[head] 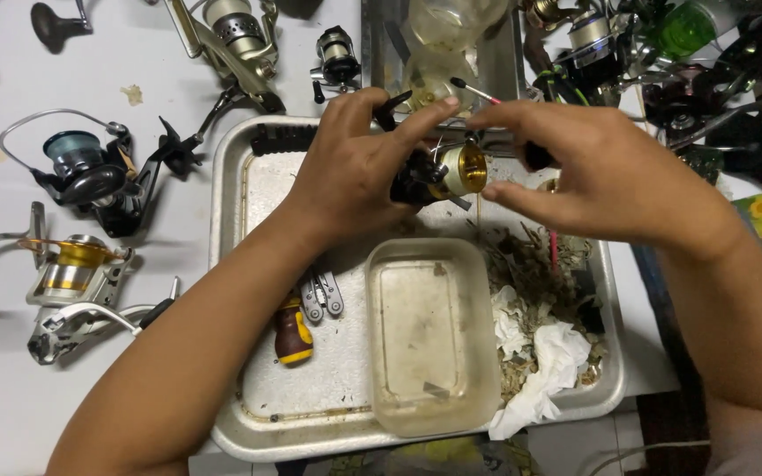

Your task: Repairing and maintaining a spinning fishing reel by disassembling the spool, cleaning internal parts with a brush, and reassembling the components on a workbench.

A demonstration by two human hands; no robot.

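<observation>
Hands (478,167) covering black-and-gold reel (443,174), body mostly hidden

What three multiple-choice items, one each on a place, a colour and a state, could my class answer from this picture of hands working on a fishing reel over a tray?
1. Where does the clear tub lie?
A. In the metal tray
B. On the white table left of the tray
C. In the right hand

2. What colour is the spool of the reel in the hands?
A. Green
B. Gold
C. Red

3. How is the reel held?
A. It lies alone in the tray
B. Only the right hand touches it
C. The left hand grips it above the tray, with the right hand at it too

Answers: 1 A, the tub sits inside the tray's rim beside the white tissue. 2 B, the spool shines gold between the fingers. 3 C, both hands close round it, lifted off the tray.
</observation>
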